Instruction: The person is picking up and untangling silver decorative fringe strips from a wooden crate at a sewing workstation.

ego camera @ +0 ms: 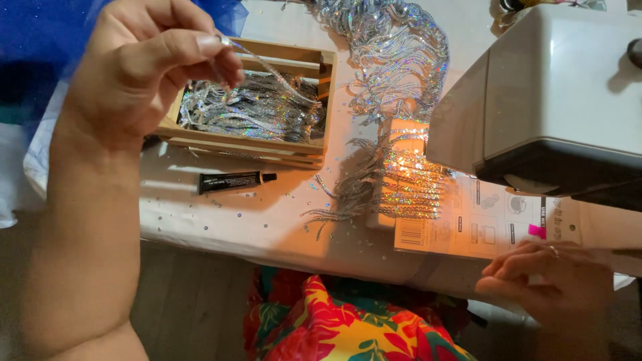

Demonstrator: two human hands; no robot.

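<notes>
My left hand (144, 63) pinches one sequin strand (274, 70) above one wooden crate (324, 73); my right hand (545, 277) rests loosely curled, empty, on the worktop (267, 224); one black tube (234, 181) lies near.

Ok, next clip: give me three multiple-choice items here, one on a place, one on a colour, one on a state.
1. Where is the tube?
A. in front of the crate
B. inside the crate
C. on the machine

2. The tube is:
A. white
B. black
C. red

3. The left hand is:
A. flat on the table
B. empty, raised
C. pinching a sequin strand

Answers: A, it lies on the table just outside the crate; B, its body is dark; C, fingers grip the strand above the crate.
</notes>
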